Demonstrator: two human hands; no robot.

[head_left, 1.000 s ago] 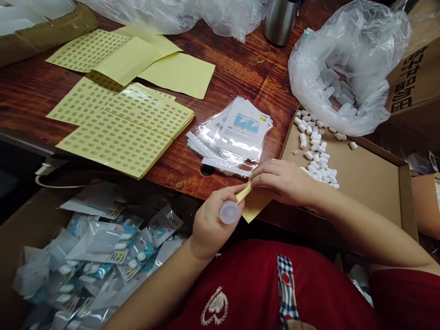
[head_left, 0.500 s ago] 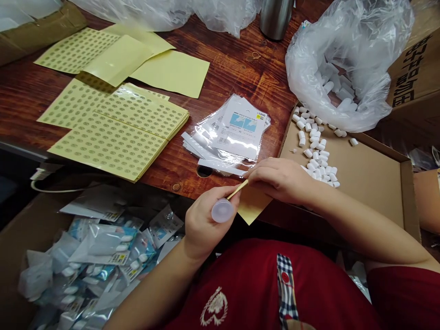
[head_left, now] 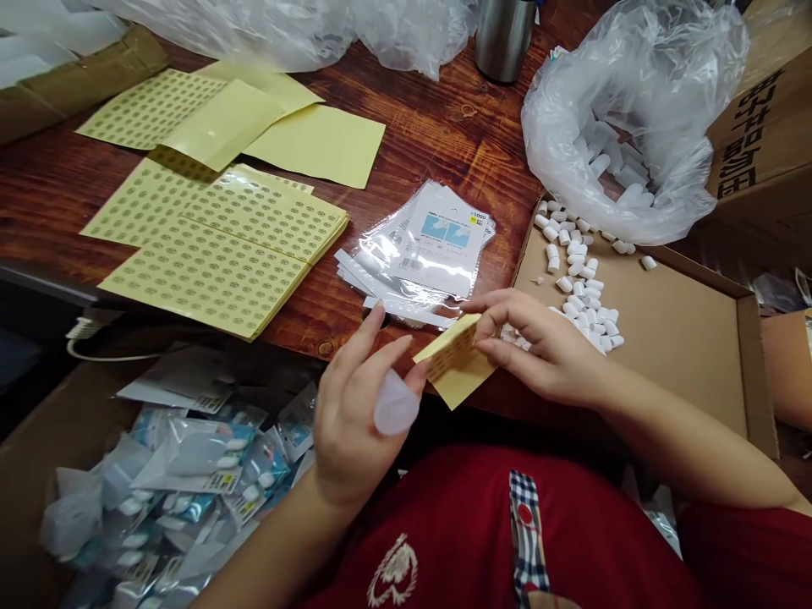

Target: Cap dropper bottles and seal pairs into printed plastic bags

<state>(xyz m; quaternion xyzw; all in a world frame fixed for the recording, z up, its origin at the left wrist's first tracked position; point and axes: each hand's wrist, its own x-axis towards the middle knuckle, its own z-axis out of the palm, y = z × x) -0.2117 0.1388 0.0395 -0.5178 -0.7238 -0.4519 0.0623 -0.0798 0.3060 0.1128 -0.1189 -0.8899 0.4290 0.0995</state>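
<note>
A small frosted plastic bottle rests in the crook of my left hand, its round end facing me. The index and middle fingers of that hand are spread, and the thumb reaches to the edge of a folded yellow sticker sheet. My right hand pinches the sheet's upper right side between thumb and fingers. Rows of small printed stickers show on the folded part. Just beyond the hands lies a pile of clear packets with printed cards.
Stacked sticker sheets lie on the wooden table at left. White caps fill part of a cardboard tray, beside a plastic bag of frosted bottles. Filled packets crowd a box below left. A steel flask stands behind.
My left hand has moved slightly left with the bottle, its fingers opening out. The folded sheet has turned so its printed stickers show, and my right hand has shifted its grip.
</note>
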